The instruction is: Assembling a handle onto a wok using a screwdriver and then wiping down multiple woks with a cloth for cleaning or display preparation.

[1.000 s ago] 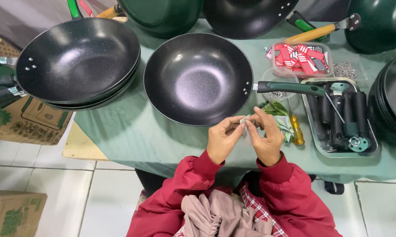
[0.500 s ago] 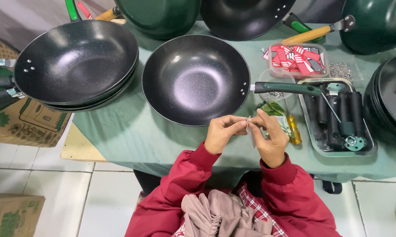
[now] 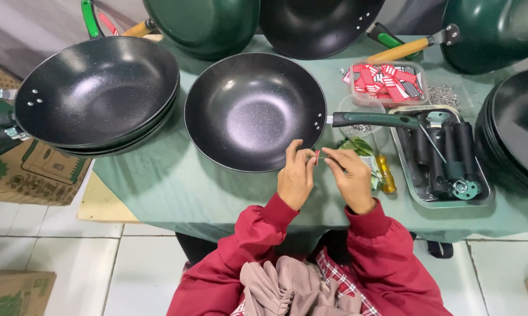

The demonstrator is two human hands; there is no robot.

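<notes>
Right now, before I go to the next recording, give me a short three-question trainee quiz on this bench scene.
1. True or false: both hands, left hand and right hand, pinch one small item between their fingertips.
2. Which colour is the handle of the black wok nearest the hands? A) green B) red C) white
3. Fill in: the metal tray lies to the person's ____.

Key: 1 true; 2 A; 3 right.
</notes>
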